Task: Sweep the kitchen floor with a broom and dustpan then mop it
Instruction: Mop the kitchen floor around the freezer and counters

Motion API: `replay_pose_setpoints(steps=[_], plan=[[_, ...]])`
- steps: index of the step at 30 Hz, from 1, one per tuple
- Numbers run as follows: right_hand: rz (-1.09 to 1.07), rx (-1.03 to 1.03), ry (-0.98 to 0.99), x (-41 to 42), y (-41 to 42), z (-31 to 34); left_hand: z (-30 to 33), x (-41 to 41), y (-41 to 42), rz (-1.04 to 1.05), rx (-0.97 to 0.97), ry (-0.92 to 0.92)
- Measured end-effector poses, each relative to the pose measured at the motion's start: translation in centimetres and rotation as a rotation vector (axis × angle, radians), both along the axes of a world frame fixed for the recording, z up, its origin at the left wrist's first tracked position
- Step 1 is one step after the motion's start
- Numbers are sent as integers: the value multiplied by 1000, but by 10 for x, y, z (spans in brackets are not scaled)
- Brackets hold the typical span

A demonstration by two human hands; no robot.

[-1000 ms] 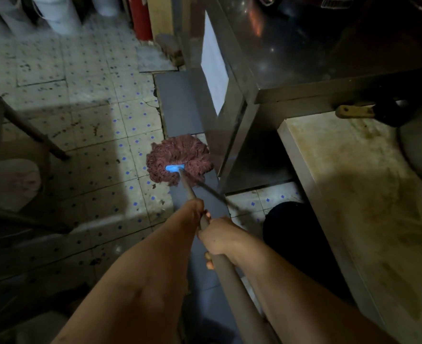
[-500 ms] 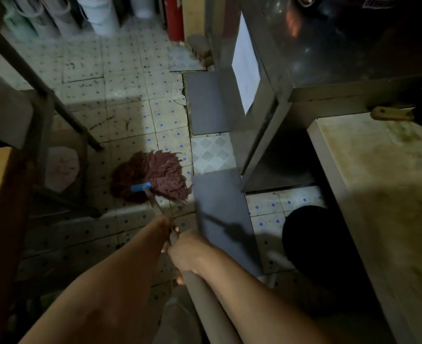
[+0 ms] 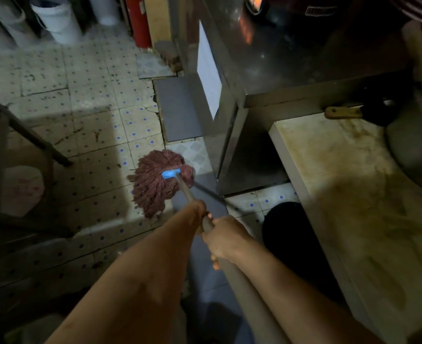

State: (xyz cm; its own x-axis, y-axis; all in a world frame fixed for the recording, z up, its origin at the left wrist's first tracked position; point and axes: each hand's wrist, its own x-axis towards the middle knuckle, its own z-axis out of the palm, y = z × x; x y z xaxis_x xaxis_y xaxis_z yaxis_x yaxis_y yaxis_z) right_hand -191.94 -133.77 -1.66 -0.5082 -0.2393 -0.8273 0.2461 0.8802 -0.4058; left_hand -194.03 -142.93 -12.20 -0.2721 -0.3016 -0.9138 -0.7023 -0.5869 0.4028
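A reddish-brown string mop head (image 3: 155, 184) with a blue clamp (image 3: 170, 173) lies spread on the spotted tile floor (image 3: 93, 135), beside a grey floor slab (image 3: 180, 112). Its pale handle (image 3: 187, 192) runs back toward me. My left hand (image 3: 195, 212) grips the handle nearer the mop head, my right hand (image 3: 223, 240) grips it just behind. Both forearms fill the lower middle of the view. No broom or dustpan is visible.
A steel cabinet (image 3: 291, 70) stands on the right, with a stained low counter (image 3: 353, 194) in front of it and a black bin (image 3: 294, 234) below. White buckets (image 3: 58, 21) and a red cylinder (image 3: 140, 21) stand at the back. A dark metal frame (image 3: 26, 132) is at left.
The mop head swept left across the tiles, then came back right and forward, ending beside the grey slab near the cabinet. Both hands kept their grip on the handle.
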Motion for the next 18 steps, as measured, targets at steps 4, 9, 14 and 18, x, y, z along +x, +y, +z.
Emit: replay_pose_setpoints(steps=[4,9,14,18], plan=[[-36,10,-9,-12,3,-1,8,-13,3,-84,-26,-16],[-49,30,-35,-11,-10,1,9,-6,-7,-155,-7,16],[21,45,-67,14,-24,-7,0,16,-19,-28,-18,-38],[85,51,-138,37,-45,-17,-2,51,-41,1,-36,-43]])
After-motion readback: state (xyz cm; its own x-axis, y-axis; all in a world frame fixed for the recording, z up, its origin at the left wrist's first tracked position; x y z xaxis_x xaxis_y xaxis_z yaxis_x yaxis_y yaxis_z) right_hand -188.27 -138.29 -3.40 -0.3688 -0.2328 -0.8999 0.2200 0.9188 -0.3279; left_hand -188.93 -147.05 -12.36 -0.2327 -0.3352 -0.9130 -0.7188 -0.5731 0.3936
